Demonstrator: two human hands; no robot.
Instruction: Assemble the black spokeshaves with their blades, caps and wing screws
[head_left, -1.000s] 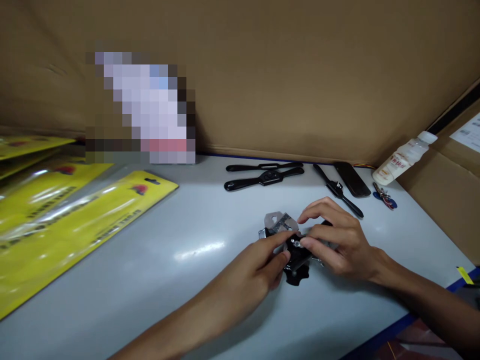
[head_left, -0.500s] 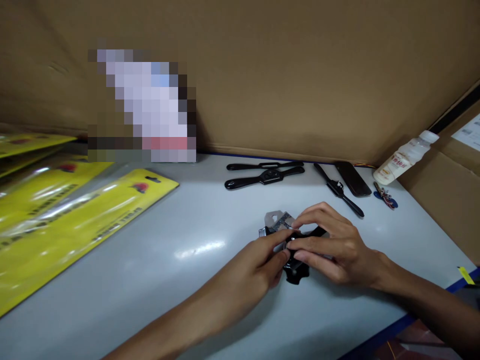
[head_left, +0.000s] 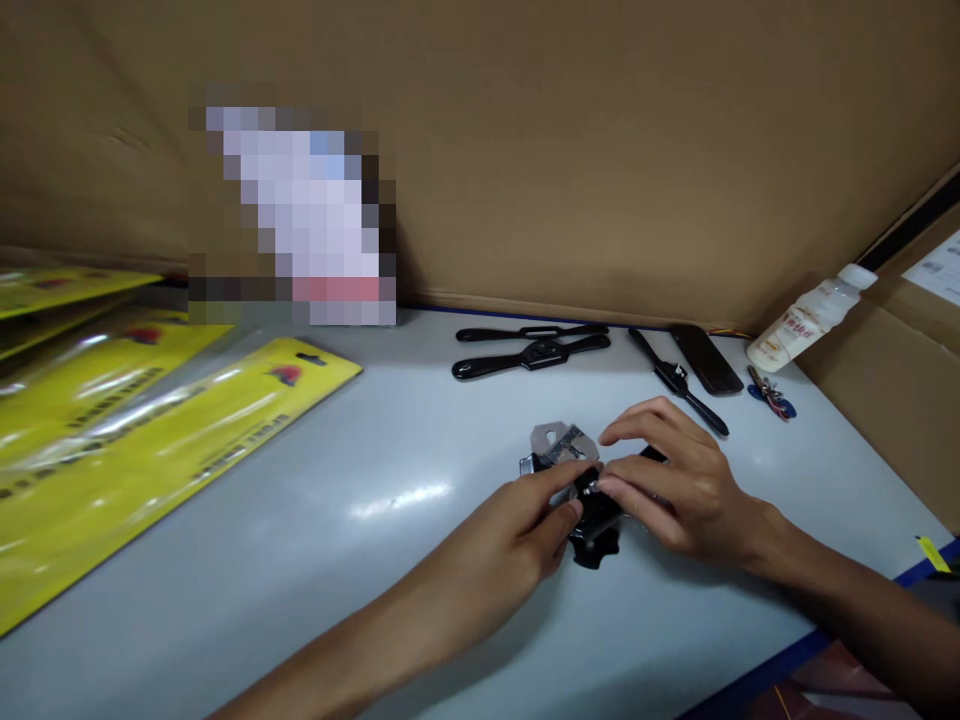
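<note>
A small black tool [head_left: 595,520] with a lobed knob end lay on the pale desk [head_left: 360,560], caught between both hands, with a flat grey metal piece [head_left: 556,444] just beyond it on the far side. The left hand [head_left: 510,540] pinched the tool's near-left part, thumb and forefinger closed on it, while the right hand [head_left: 675,490] gripped it from the other side — fingertips [head_left: 609,487] meeting the left hand's at a small bright metal bit in the middle. The right forefinger arched above the grey piece; whether it touched could not be told.

Beyond the hands, toward the cardboard wall [head_left: 600,150], two black double-handled wrenches [head_left: 531,355] lay side by side, nearly parallel. Further to the right of them a third black handled tool [head_left: 679,380] lay at an angle, just beside a dark flat oblong object [head_left: 705,358]. Right of that sat a bunch of keys with a blue tag [head_left: 769,392], and past them a white bottle [head_left: 810,315] leaned tilted against the cardboard.

Well apart to the left of the hands, several yellow blister packs [head_left: 150,440] overlapped along the desk's edge — their print too blurred to read. A pixelated patch covered an area near the wall, behind the packs. A blue strip [head_left: 922,565] edged the desk near the right forearm.
</note>
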